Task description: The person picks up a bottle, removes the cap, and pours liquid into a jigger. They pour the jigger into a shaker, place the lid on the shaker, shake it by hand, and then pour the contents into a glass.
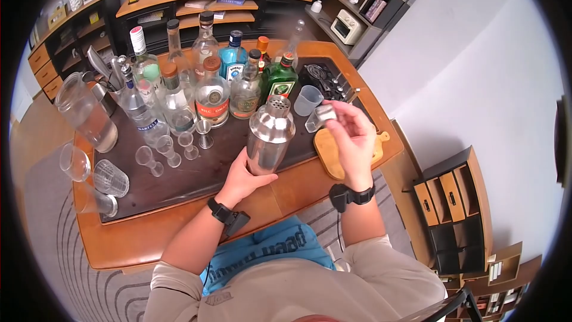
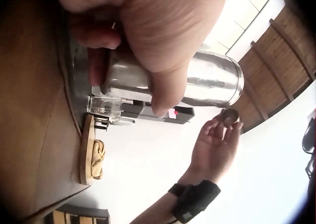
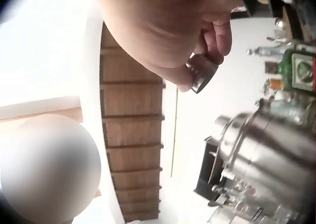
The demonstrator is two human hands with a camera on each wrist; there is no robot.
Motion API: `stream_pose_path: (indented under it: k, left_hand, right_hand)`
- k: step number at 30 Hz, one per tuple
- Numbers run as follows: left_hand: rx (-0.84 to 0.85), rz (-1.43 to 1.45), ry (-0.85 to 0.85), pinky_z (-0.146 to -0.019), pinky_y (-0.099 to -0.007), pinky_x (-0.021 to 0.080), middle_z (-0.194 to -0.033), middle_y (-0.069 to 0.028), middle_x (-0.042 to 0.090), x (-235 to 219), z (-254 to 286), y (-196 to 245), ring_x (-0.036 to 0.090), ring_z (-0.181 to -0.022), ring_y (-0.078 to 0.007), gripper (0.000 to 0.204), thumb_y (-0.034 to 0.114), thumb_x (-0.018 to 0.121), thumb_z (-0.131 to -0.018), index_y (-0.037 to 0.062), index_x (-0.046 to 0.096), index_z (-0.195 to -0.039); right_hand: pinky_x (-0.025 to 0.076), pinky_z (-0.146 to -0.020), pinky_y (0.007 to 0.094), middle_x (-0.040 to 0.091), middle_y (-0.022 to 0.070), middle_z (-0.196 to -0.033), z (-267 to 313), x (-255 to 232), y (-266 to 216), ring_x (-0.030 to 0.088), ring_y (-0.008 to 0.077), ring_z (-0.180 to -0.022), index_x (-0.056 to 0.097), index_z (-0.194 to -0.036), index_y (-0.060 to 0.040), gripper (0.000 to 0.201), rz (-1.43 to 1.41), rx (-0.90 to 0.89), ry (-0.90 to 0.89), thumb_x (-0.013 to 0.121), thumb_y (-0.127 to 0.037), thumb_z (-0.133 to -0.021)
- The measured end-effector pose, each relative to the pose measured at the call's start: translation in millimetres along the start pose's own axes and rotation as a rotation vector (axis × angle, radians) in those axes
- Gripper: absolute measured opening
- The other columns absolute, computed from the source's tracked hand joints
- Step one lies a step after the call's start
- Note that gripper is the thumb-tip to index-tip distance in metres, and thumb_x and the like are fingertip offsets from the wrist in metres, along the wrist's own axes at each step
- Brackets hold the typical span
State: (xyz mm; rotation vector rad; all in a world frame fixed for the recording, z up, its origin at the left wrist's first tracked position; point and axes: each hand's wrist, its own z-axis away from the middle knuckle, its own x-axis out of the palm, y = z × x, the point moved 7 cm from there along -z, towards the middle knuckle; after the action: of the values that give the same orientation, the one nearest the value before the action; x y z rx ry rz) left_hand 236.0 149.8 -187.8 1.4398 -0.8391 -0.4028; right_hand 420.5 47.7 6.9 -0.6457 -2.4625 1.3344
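My left hand grips the lower body of a silver metal shaker, which stands nearly upright over the front of the table; its perforated strainer top is uncovered. In the left wrist view the thumb of the left hand lies across the shaker. To the right of the shaker, my right hand pinches a small metal cap between thumb and fingers. The right wrist view shows the cap in the fingertips of the right hand, apart from the shaker.
Several bottles stand behind the shaker. Small glasses and a metal jigger are left of it, with a pitcher and tumblers farther left. A frosted cup and a wooden board are near my right hand.
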Motion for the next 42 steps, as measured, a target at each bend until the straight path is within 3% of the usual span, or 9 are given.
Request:
stream_pose_path:
  k: [4,15,21,23,30,33,36,39,42]
  left_hand:
    - [0.019,-0.013,-0.021,-0.105,-0.0327,0.052,-0.128,-0.0034,0.069,1,0,4,0.064,-0.118,-0.0122,0.072,0.011,0.097,-0.078,0.0047,0.057,-0.137]
    - [0.103,-0.250,0.041,-0.093,-0.0310,0.051,-0.108,-0.0045,0.064,-12,-5,-3,0.060,-0.102,-0.0139,0.061,0.023,0.099,-0.074,0.0037,0.056,-0.113]
    - [0.135,-0.145,0.104,-0.093,-0.0351,0.055,-0.121,-0.0063,0.061,-18,-5,7,0.064,-0.106,-0.0164,0.078,0.017,0.099,-0.075,0.0034,0.058,-0.140]
    - [0.064,0.061,0.103,-0.095,-0.0370,0.057,-0.134,-0.0083,0.056,-18,-2,5,0.065,-0.110,-0.0169,0.093,0.010,0.094,-0.082,0.0104,0.043,-0.160]
    - [-0.098,0.705,0.127,-0.089,-0.0309,0.052,-0.145,-0.0099,0.055,-27,-5,-38,0.062,-0.117,-0.0192,0.084,0.006,0.076,-0.100,0.0223,0.030,-0.169]
    - [-0.089,0.843,0.097,-0.090,-0.0292,0.049,-0.146,-0.0106,0.055,-28,-5,-33,0.060,-0.120,-0.0191,0.073,0.028,0.071,-0.108,0.0249,0.031,-0.169]
    - [-0.167,0.872,0.101,-0.079,-0.0273,0.046,-0.137,-0.0081,0.060,-22,-3,-20,0.060,-0.114,-0.0213,0.069,0.059,0.054,-0.110,0.0243,0.035,-0.167]
    - [-0.185,0.933,0.048,-0.070,-0.0273,0.044,-0.135,-0.0078,0.060,-23,-5,-19,0.059,-0.111,-0.0214,0.073,0.064,0.051,-0.109,0.0228,0.035,-0.166]
    - [-0.201,0.887,0.108,-0.065,-0.0271,0.042,-0.134,-0.0094,0.059,-25,-4,-20,0.058,-0.109,-0.0208,0.076,0.068,0.049,-0.108,0.0206,0.035,-0.165]
  right_hand:
    - [0.056,-0.096,0.0328,0.077,0.0136,-0.126,-13,47,-21,0.072,0.0201,-0.106,0.075,-0.128,-0.0007,0.040,0.306,-0.248,-0.090,0.085,0.001,-0.089]
    - [0.059,-0.091,0.0342,0.077,0.0137,-0.124,-33,62,-6,0.074,0.0226,-0.102,0.077,-0.124,-0.0003,0.034,0.452,-0.170,-0.235,0.082,-0.001,-0.090]
    - [0.057,-0.094,0.0335,0.077,0.0135,-0.125,-40,65,-5,0.073,0.0230,-0.106,0.076,-0.120,0.0014,0.030,0.387,-0.091,-0.246,0.079,0.002,-0.091]
    - [0.057,-0.095,0.0334,0.077,0.0131,-0.125,-37,63,-2,0.073,0.0229,-0.107,0.075,-0.119,0.0018,0.029,0.322,-0.046,-0.198,0.078,0.003,-0.090]
    - [0.056,-0.093,0.0344,0.075,0.0133,-0.121,-48,90,-21,0.072,0.0237,-0.104,0.072,-0.109,-0.0008,0.025,0.541,-0.344,-0.181,0.079,0.004,-0.085]
    - [0.056,-0.091,0.0334,0.075,0.0130,-0.117,-55,69,-10,0.071,0.0224,-0.102,0.070,-0.108,-0.0012,0.026,0.456,-0.254,-0.100,0.076,0.005,-0.084]
    - [0.056,-0.094,0.0381,0.074,0.0151,-0.115,-32,85,-33,0.072,0.0281,-0.103,0.070,-0.105,-0.0004,0.025,0.500,-0.380,-0.227,0.078,0.004,-0.082]
    - [0.057,-0.093,0.0395,0.075,0.0180,-0.114,-36,114,-34,0.073,0.0326,-0.104,0.073,-0.105,0.0000,0.023,0.536,-0.430,-0.310,0.080,0.003,-0.084]
    - [0.056,-0.093,0.0374,0.074,0.0181,-0.114,-64,100,-4,0.072,0.0310,-0.105,0.073,-0.109,0.0009,0.025,0.484,-0.258,-0.135,0.080,0.004,-0.085]
